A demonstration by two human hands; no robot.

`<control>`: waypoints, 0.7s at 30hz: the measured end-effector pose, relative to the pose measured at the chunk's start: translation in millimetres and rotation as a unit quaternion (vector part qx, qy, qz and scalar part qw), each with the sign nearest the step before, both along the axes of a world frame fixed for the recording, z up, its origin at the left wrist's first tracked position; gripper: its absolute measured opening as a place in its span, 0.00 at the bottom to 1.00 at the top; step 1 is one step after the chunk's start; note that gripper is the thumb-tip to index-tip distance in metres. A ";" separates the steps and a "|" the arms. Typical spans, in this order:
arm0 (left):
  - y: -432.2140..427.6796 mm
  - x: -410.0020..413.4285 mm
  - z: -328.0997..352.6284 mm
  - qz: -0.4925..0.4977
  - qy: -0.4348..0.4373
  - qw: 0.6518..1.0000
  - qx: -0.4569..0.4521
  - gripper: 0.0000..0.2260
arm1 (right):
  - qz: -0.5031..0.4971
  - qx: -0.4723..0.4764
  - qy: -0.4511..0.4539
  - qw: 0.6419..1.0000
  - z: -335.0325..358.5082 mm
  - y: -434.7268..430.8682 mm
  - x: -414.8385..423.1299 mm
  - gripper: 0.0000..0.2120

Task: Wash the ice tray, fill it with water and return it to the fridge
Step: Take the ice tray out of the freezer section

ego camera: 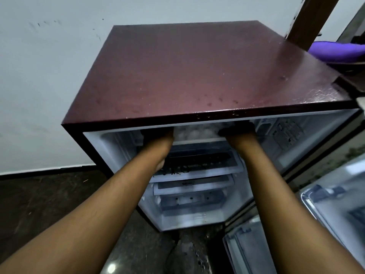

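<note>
Your left hand [158, 134] and right hand [236, 129] are inside the fridge [197, 72], just under its top front edge. Shadow hides them; I cannot tell their grip.

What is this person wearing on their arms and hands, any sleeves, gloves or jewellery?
Both arms are bare as far as the view shows: no sleeves, watch or bracelet on the left forearm or the right forearm. The left hand and right hand lie in deep shadow inside the fridge, so gloves or rings cannot be told.
</note>
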State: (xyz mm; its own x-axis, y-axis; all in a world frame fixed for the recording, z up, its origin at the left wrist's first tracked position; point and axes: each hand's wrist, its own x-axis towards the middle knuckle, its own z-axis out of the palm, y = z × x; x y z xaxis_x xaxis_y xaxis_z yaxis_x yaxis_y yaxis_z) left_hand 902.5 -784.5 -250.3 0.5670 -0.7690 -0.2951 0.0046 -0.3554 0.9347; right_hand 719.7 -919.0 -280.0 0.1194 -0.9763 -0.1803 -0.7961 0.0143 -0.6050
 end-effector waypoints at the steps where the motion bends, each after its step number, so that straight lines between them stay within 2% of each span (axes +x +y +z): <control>1: 6.8 -0.1 -0.8 0.005 0.035 0.999 -0.010 0.16 | -0.019 0.017 -0.049 0.998 6.8 12.9 -3.9 0.36; 4: 32.2 3.0 -5.5 0.031 0.132 0.991 0.018 0.18 | -0.054 0.066 -0.191 0.978 14.2 58.9 -17.9 0.27; 6: 51.3 1.8 -3.6 0.037 0.171 0.984 0.044 0.19 | -0.080 0.085 -0.241 0.963 17.4 88.9 -27.7 0.28; 9: 83.9 0.8 1.8 0.040 0.189 0.979 0.067 0.18 | -0.098 0.086 -0.293 0.947 28.0 133.7 -35.7 0.17; 13: 125.9 -5.2 14.8 0.048 0.198 0.976 0.072 0.12 | -0.109 0.109 -0.334 0.930 35.8 190.1 -49.6 0.21; 15: 140.2 -5.8 20.8 0.049 0.207 0.975 0.056 0.12 | -0.108 0.127 -0.351 0.921 39.7 210.7 -54.9 0.26; 19: 178.3 -6.3 35.5 -0.001 0.260 0.964 0.046 0.26 | -0.111 0.141 -0.366 0.913 54.4 252.2 -66.5 0.28; 21: 196.7 -8.6 45.4 -0.038 0.285 0.956 0.058 0.23 | -0.124 0.141 -0.374 0.908 66.5 273.7 -77.8 0.25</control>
State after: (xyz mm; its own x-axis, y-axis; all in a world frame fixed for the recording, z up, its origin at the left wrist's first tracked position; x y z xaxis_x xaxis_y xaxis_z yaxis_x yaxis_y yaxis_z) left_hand 893.9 -587.8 -204.9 0.2326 -0.7444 -0.6259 0.4722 -0.4762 0.7418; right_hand 641.9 -645.2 -213.5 0.0936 -0.9172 -0.3872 -0.1151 0.3763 -0.9193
